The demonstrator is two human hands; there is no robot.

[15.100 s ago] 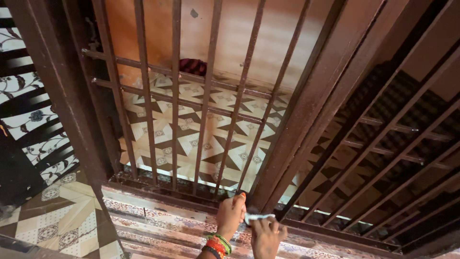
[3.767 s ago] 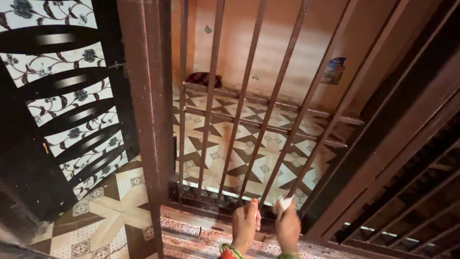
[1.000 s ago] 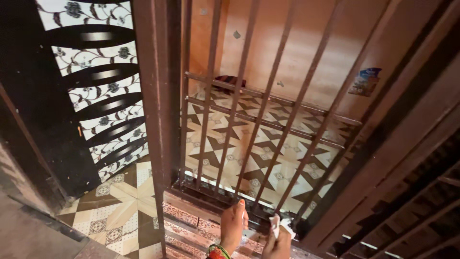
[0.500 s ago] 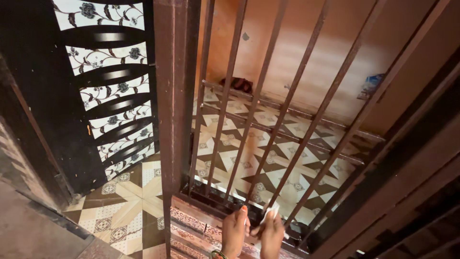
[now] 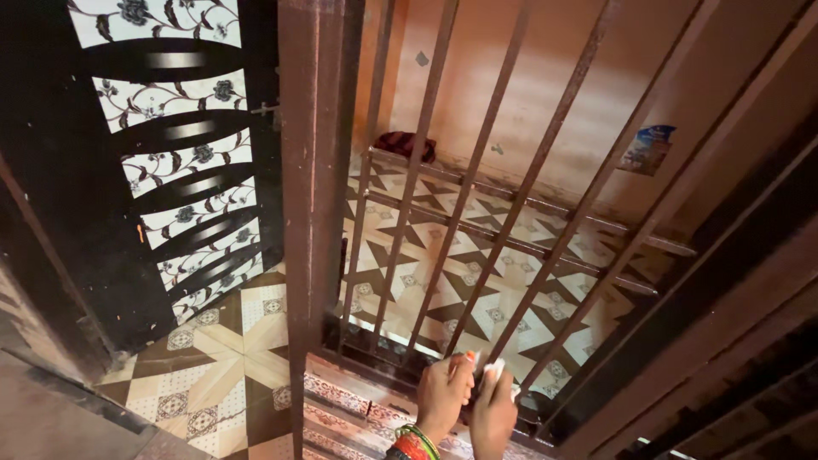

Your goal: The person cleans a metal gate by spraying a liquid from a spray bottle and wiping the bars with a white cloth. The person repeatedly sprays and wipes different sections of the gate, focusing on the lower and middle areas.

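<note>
Black door panels (image 5: pixel 128 170) with white flower strips stood at the far left, beside a brown metal post (image 5: pixel 311 196). Patterned floor tiles (image 5: pixel 221 358) lay below, running on behind the rusty vertical bars (image 5: pixel 477 179) of the gate. At the bottom, your left hand (image 5: pixel 443 393), bangles at its wrist, was curled with its fingers (image 5: pixel 464 362) up against the base of one bar. Just to the right, your right hand (image 5: pixel 492 413) pinched a small white cloth (image 5: pixel 494 370) against the same bar, low by the bottom rail (image 5: pixel 383 362). You seemed to be wiping the bar's foot; a next stroke would call for firm pressure along the metal.
</note>
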